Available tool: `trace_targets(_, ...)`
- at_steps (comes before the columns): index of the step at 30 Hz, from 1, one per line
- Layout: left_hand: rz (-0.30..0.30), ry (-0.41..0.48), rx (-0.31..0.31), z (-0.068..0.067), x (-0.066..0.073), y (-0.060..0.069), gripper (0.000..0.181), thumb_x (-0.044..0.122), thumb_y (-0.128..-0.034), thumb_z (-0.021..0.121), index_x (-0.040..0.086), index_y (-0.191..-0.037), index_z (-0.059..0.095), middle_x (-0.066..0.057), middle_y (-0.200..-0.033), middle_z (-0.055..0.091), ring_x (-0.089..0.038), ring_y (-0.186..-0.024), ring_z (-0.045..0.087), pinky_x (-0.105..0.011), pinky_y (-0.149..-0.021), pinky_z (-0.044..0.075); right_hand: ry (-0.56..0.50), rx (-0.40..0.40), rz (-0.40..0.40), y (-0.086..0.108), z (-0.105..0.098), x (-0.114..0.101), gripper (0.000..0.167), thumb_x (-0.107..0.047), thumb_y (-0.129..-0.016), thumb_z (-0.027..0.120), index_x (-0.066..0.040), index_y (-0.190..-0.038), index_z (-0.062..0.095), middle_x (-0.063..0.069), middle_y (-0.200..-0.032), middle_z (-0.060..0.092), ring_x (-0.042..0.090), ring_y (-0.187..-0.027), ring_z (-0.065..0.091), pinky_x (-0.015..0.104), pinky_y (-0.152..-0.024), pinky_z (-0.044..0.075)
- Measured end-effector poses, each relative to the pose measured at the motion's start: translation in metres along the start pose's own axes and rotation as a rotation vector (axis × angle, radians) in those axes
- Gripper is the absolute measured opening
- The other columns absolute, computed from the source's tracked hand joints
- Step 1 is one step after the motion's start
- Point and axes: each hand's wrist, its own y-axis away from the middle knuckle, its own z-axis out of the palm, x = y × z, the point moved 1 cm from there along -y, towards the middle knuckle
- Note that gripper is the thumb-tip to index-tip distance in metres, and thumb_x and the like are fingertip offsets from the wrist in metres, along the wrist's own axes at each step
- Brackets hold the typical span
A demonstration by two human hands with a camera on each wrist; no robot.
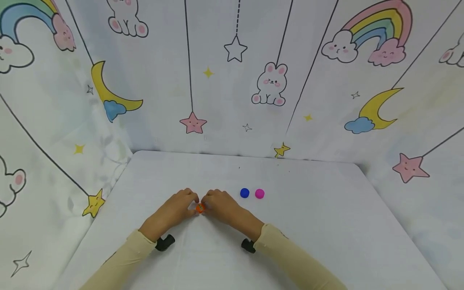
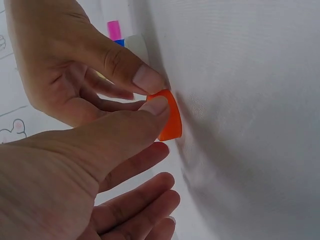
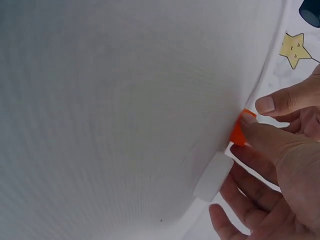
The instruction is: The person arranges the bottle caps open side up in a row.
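Pinched between the thumbs and fingers of both bare hands, a small orange piece [image 1: 200,208] sits near the middle of a white tabletop [image 1: 326,225], the left hand [image 1: 174,209] at its 9 o'clock and the right hand [image 1: 222,207] at its 3 o'clock. We see a narrow hold on either side: in the left wrist view, both thumb tips crowd one face of the piece, with little of it covered. That thin contact, we judge, is the chief danger. Should one thumb press harder than the other, the orange piece could twist, squirt free and skid over the cloth. Two hands so close might also foul each other, a thumb lifting its neighbour off the edge. A blue round piece [image 1: 244,193] between 2 and 3 o'clock of the orange one, and a pink round piece [image 1: 259,193] just beyond it near 3, lie well apart from the fingers; a sudden slip of the right hand toward them could scatter the pair. Closer at hand is a pale block [image 3: 214,177], at about 7 o'clock of the orange piece in the right wrist view, just beside the right fingertips. We cannot tell whether they touch it; a careless curl could knock it away.
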Motion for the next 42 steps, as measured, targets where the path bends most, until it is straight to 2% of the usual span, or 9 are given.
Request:
trace_targets(8, 0.043, -0.026, 0.029, 0.004, 0.0, -0.001, 0.019, 0.015, -0.0891, 0.086, 0.008, -0.099, 0.071, -0.006, -0.102, 0.064, -0.023, -0.09, 0.061, -0.041, -0.08, 0.053, 0.031, 0.018, 0.008, -0.001, 0.0, -0.004, 0.024, -0.035, -0.094, 0.083, -0.019, -0.112, 0.08, -0.003, -0.107, 0.074, 0.014, -0.093, 0.067, 0.028, -0.078, 0.054)
trace_targets(13, 0.031, -0.025, 0.035, 0.006, 0.0, -0.001, 0.018, 0.015, -0.0892, 0.086, 0.008, -0.098, 0.072, -0.005, -0.101, 0.063, -0.022, -0.089, 0.059, -0.039, -0.079, 0.052, 0.048, 0.02, 0.004, -0.001, 0.001, -0.005, 0.024, -0.035, -0.093, 0.083, -0.02, -0.111, 0.08, -0.004, -0.105, 0.073, 0.012, -0.091, 0.066, 0.026, -0.077, 0.052)
trace_targets(19, 0.049, -0.035, 0.047, 0.005, 0.0, 0.0, 0.017, 0.014, -0.0895, 0.085, 0.008, -0.098, 0.072, -0.005, -0.1, 0.063, -0.022, -0.088, 0.06, -0.039, -0.078, 0.053, 0.063, 0.02, 0.005, -0.002, 0.002, -0.006, 0.026, -0.036, -0.093, 0.083, -0.019, -0.112, 0.08, -0.004, -0.104, 0.072, 0.013, -0.092, 0.066, 0.025, -0.076, 0.052)
trace_targets(27, 0.04, -0.045, 0.041, 0.004, 0.002, 0.0, 0.016, 0.013, -0.0899, 0.085, 0.007, -0.098, 0.072, -0.004, -0.101, 0.064, -0.023, -0.089, 0.06, -0.04, -0.08, 0.053, 0.074, 0.003, 0.009, -0.002, 0.0, -0.007, 0.027, -0.037, -0.095, 0.081, -0.019, -0.115, 0.079, -0.003, -0.108, 0.073, 0.013, -0.095, 0.066, 0.026, -0.08, 0.054)
trace_targets(36, 0.081, -0.1, 0.092, 0.004, -0.002, 0.003, 0.019, 0.014, -0.089, 0.086, 0.009, -0.099, 0.07, -0.004, -0.101, 0.064, -0.024, -0.09, 0.061, -0.041, -0.079, 0.052, 0.091, -0.056, 0.001, -0.007, -0.007, -0.008, 0.025, -0.037, -0.097, 0.078, -0.016, -0.111, 0.079, -0.003, -0.107, 0.072, 0.013, -0.096, 0.066, 0.027, -0.081, 0.055)
trace_targets(42, 0.098, -0.136, 0.122, 0.003, 0.0, 0.005, 0.026, 0.015, -0.0879, 0.087, 0.008, -0.104, 0.069, -0.004, -0.104, 0.063, -0.023, -0.092, 0.06, -0.039, -0.08, 0.053, 0.03, -0.052, -0.003, -0.009, -0.011, -0.007, 0.026, -0.037, -0.097, 0.077, -0.013, -0.107, 0.079, -0.002, -0.105, 0.072, 0.013, -0.094, 0.065, 0.025, -0.08, 0.054)
